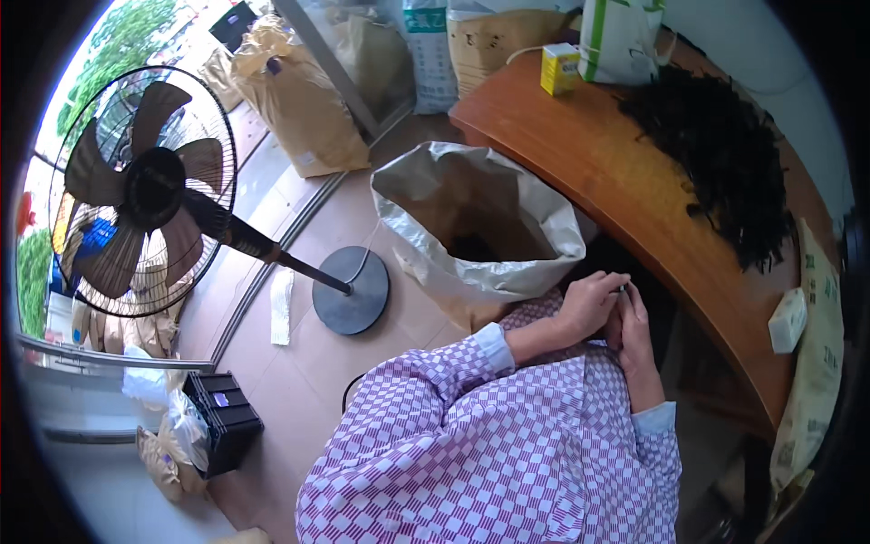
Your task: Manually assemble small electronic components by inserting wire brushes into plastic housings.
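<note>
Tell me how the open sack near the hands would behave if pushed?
The sack would probably crumple rather than stay stiff, since its rim is thin and creased. It might be light for its size: only a dark patch shows deep inside, though the fill is unclear. Its soft, uneven walls suggest it may slump rather than roll.

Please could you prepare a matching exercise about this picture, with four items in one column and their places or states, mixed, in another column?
Column one
1. left hand and right hand
2. whitish sack
3. pile of black strips
4. small yellow box

Column two
A. on the table, just left of the green-and-white bag
B. heaped loosely on the table
C. close together, fingers bent
D. open at the top, left of the table

Right pairs: 1-C, 2-D, 3-B, 4-A
</note>
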